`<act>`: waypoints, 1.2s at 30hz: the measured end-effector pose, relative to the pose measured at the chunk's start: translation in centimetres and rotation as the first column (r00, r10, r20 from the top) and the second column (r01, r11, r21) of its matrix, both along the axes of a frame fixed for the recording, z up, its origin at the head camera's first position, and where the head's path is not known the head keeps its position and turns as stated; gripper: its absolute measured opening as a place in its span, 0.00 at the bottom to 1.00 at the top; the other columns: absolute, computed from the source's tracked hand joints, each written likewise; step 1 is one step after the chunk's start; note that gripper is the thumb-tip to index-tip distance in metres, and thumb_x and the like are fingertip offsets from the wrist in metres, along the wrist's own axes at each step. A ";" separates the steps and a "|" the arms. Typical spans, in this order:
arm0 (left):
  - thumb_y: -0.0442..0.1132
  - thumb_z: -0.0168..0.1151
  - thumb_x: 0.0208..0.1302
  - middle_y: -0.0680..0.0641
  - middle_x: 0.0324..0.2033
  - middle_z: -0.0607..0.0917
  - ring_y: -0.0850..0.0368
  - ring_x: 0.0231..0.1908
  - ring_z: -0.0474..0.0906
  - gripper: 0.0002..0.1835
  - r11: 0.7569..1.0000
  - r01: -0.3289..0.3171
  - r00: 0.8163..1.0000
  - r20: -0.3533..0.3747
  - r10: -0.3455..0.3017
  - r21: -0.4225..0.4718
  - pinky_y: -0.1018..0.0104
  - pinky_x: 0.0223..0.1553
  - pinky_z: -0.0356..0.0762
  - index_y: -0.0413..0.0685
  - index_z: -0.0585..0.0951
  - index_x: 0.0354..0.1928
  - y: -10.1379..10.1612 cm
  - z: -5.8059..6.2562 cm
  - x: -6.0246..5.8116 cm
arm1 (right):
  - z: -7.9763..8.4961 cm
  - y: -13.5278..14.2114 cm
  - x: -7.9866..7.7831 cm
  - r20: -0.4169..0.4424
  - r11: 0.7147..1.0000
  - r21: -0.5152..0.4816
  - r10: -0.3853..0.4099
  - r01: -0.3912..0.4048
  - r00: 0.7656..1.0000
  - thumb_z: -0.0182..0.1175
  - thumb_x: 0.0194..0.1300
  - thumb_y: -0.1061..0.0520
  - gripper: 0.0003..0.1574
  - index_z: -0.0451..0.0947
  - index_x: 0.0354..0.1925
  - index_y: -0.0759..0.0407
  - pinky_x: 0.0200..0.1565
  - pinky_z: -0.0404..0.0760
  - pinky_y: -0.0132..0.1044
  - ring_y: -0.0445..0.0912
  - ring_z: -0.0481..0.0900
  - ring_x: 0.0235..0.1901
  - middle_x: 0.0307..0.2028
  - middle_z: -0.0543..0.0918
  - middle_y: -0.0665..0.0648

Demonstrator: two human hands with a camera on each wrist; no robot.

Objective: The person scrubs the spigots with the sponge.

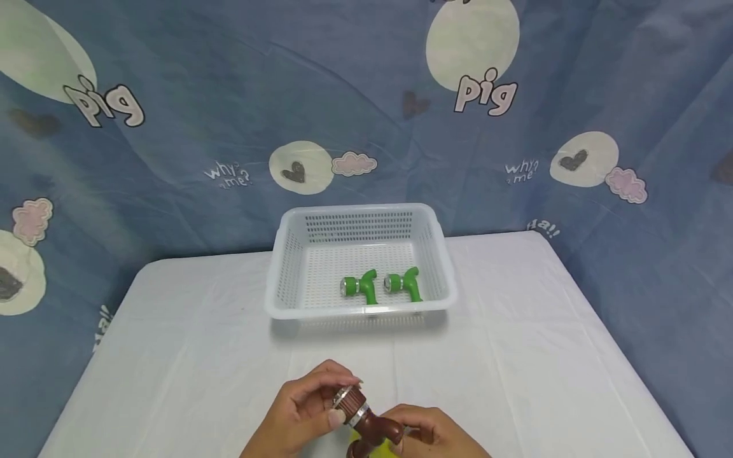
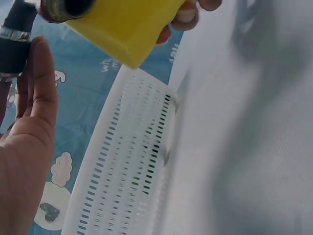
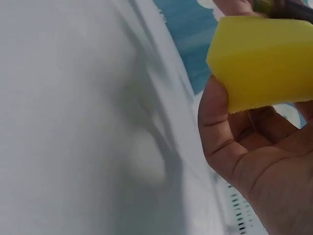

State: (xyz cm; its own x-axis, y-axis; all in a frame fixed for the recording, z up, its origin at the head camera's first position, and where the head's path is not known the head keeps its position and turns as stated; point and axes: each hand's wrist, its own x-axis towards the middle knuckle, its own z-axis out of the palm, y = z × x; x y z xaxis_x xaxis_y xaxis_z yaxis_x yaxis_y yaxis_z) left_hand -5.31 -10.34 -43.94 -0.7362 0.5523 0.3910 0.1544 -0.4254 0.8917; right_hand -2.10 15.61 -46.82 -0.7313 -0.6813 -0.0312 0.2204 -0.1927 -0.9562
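In the head view, my left hand (image 1: 300, 410) pinches the ribbed, chrome-ringed end of a brown tap (image 1: 373, 427) between thumb and fingers. The tap is tilted, its other end low at the frame's bottom edge. My right hand (image 1: 438, 434) grips a yellow sponge (image 3: 266, 63) beside the tap body. Only slivers of the sponge show from the head, behind the tap. In the left wrist view the sponge (image 2: 129, 29) is just right of the tap, partly cut off by the frame. Whether the sponge touches the tap is hard to tell.
A white perforated plastic basket (image 1: 361, 312) stands toward the table's back edge, beyond my hands. Inside it, at the front right, lie two green taps (image 1: 366, 286) with chrome rings. White cloth covers the table (image 1: 515, 356). A blue patterned curtain (image 1: 366, 95) hangs behind and around it.
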 end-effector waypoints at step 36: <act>0.22 0.51 0.67 0.40 0.50 0.78 0.51 0.45 0.82 0.15 0.948 -0.317 0.877 0.373 0.303 -0.026 0.53 0.50 0.79 0.35 0.72 0.54 -0.3 -1.2 -0.6 | 0.3 0.0 0.4 0.267 0.985 0.055 -0.170 0.161 0.949 0.45 0.77 0.51 0.24 0.70 0.60 0.65 0.40 0.81 0.36 0.43 0.78 0.35 0.42 0.79 0.59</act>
State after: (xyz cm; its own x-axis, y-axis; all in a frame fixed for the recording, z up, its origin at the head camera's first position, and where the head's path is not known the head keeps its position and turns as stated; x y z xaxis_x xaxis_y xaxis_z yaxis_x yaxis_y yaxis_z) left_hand -5.91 -10.62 -45.14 -0.9619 0.2632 0.0737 -0.0522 -0.4414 0.8958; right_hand -1.67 15.63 -46.57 -0.7948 -0.5470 -0.2627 0.4386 -0.2187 -0.8717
